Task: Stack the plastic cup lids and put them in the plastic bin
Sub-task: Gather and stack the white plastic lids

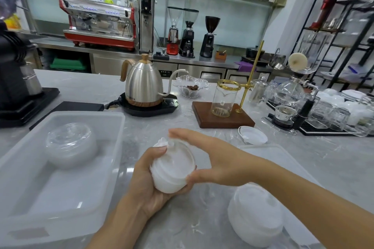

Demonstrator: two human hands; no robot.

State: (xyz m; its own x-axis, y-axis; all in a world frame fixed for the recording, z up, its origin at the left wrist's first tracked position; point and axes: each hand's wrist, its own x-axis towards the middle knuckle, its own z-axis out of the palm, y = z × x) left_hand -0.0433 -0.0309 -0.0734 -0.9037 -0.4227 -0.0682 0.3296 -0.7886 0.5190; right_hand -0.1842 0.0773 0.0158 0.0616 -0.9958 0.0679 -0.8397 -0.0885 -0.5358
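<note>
A stack of white plastic cup lids (pixel 172 168) is held above the counter between both hands. My left hand (pixel 145 184) cups it from below and the left. My right hand (pixel 204 155) grips its rim from the right, fingers over the top. The translucent plastic bin (pixel 60 188) stands at the left, with a stack of clear lids (pixel 70 143) inside near its far end. Another white lid stack (pixel 257 214) lies on the counter under my right forearm. A single white lid (pixel 253 134) lies further back on the right.
The bin's flat lid (pixel 283 159) lies under my right forearm. Behind stand a gooseneck kettle (pixel 144 85) on its base, a glass dish (pixel 191 86), a wooden drip stand with a glass carafe (pixel 222 113), and glassware (pixel 332 115) at the right.
</note>
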